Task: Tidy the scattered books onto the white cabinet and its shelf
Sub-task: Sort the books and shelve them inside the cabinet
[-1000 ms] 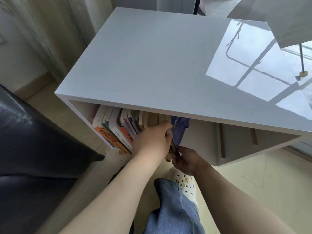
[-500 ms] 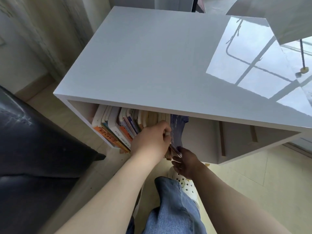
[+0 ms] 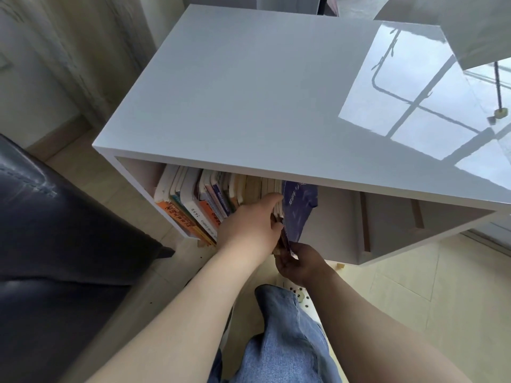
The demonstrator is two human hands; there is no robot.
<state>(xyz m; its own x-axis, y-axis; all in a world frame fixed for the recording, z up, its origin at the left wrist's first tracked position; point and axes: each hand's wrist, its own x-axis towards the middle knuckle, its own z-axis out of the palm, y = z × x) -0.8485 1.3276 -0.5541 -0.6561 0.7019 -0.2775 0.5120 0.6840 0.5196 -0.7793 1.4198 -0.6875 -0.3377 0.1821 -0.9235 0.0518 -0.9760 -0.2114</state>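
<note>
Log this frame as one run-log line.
step: shelving purple book | left hand: on shelved books beside it | right hand: pinches its bottom edge | book: partway into white cabinet shelf, at row's end

A glossy white cabinet (image 3: 249,100) shows a bright reflection on its top. In its open shelf (image 3: 345,230) below, a row of books (image 3: 199,200) stands packed at the left end, spines outward and leaning, white and orange covers among them. A dark purple book (image 3: 298,208) stands tilted at the row's right end, partly out, pinched at its lower corner by the right hand (image 3: 298,262). The left hand (image 3: 249,230) grips the neighbouring books.
</note>
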